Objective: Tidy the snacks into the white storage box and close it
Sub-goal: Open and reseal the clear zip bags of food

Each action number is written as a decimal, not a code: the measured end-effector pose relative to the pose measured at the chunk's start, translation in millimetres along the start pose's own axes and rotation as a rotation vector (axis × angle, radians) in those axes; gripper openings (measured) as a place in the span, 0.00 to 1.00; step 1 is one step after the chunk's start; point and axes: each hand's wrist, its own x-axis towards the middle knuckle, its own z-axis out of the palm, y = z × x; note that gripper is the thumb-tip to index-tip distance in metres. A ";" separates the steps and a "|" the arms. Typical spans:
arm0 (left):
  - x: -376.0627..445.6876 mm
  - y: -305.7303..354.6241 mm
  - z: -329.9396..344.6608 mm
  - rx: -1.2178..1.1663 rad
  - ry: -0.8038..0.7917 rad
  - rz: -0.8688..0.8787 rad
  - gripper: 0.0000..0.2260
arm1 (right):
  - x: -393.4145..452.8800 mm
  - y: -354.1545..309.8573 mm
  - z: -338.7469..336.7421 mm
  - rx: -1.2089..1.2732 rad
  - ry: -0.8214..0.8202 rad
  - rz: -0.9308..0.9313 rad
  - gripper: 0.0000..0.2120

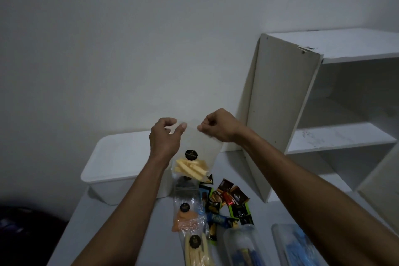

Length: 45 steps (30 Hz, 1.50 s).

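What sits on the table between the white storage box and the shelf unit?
In the head view, a pile of snack packets lies between the white box and the shelf unit; above it both hands hold up a clear bag of yellow sticks.

The scene is dim and grey-blue, with grain across the wall (108,39); the light is soft and diffuse, brightest toward 3 o'clock on the shelf unit (336,93); a deep black shadow fills the 8 o'clock corner; wide-angle distortion bends the shelf edges; objects at 6 o'clock look soft and blurred.
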 end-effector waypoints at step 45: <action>-14.9 -31.5 14.8 -0.269 -0.096 -0.107 0.03 | -48.7 33.6 -0.5 0.197 0.018 0.050 0.13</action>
